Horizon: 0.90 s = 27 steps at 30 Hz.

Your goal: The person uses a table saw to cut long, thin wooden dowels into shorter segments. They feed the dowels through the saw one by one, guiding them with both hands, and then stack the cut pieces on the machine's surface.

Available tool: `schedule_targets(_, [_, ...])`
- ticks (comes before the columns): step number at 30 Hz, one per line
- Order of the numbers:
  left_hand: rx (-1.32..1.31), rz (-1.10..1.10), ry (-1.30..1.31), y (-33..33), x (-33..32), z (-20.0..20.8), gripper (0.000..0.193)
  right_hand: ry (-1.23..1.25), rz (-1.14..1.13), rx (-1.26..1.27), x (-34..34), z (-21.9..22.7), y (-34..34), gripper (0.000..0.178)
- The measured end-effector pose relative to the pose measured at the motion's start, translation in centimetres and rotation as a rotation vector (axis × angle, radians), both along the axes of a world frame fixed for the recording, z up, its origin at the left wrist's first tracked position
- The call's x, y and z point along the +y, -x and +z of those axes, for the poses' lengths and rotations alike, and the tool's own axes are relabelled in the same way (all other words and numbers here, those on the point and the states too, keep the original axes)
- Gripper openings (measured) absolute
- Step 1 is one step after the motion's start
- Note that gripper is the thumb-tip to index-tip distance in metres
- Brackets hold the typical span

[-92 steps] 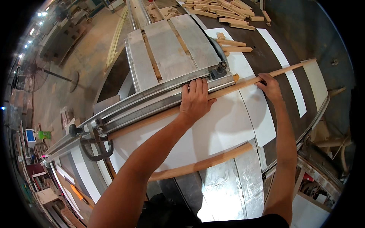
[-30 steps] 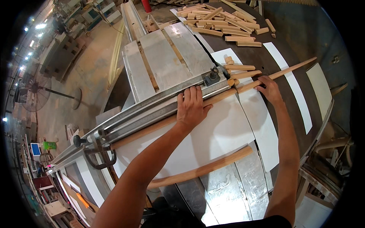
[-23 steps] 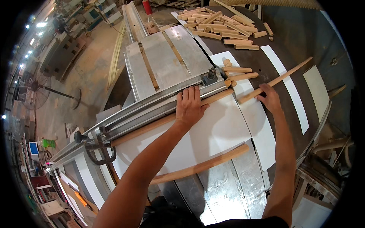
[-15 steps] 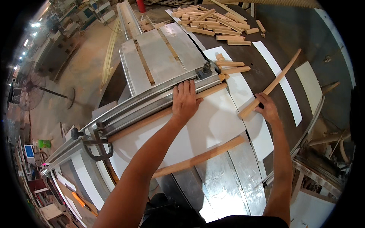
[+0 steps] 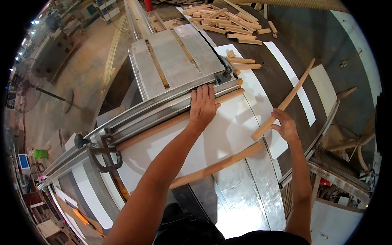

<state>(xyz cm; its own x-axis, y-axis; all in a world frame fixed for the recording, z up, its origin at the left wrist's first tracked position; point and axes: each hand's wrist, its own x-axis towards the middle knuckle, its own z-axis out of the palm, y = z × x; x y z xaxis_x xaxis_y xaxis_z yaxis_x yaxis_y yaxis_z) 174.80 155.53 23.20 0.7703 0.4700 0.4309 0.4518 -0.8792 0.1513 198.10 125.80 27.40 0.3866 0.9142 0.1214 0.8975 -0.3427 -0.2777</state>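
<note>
My left hand (image 5: 203, 105) lies over a long wooden strip (image 5: 153, 131) set along the metal fence (image 5: 141, 118). Its fingers hook over the fence's edge, while its thumb points along the strip. My right hand (image 5: 286, 125) grips a second, slightly curved wooden strip (image 5: 297, 87) between thumb and fingers, tilted with its far end up to the right. The near end of that strip hangs over the white board (image 5: 212, 130). A third curved wooden strip (image 5: 218, 166) rests across the board's near edge.
Cut wooden pieces (image 5: 228, 25) are heaped at the back, and a few short offcuts (image 5: 245, 65) lie beyond the fence end. A clamp (image 5: 107, 157) sits on the fence's left end. An orange-handled cutter (image 5: 83, 218) lies lower left; a standing fan (image 5: 32, 85) is farther left.
My right hand has shifted slightly left with its strip, whose near end is now lower and closer to the third strip. The left hand stays at the fence. The whole view has turned a little.
</note>
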Motion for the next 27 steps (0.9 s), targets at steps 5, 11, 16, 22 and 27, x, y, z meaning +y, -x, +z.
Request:
schedule_targets(5, [0.086,0.006,-0.006,0.5,-0.2,0.3,0.083,-0.095,0.08,0.06,2.5,5.3,2.2,0.057])
schedule_targets(11, [0.095,-0.019,-0.068,1.5,0.2,0.2,0.082,-0.2,0.06,0.158,4.9,11.5,4.0,0.064])
schedule_targets(16, [0.046,-0.186,0.085,6.5,-1.5,0.0,0.065,-0.233,0.051,0.197,3.8,13.8,4.7,0.073])
schedule_targets(22, [0.151,-0.154,0.248,15.3,-2.5,-0.2,0.066,-0.25,0.036,0.131,2.4,15.7,8.6,0.059])
schedule_targets(27, [0.329,-0.131,0.501,18.1,-3.4,2.4,0.093,-0.273,0.028,0.163,1.7,14.7,13.7,0.058])
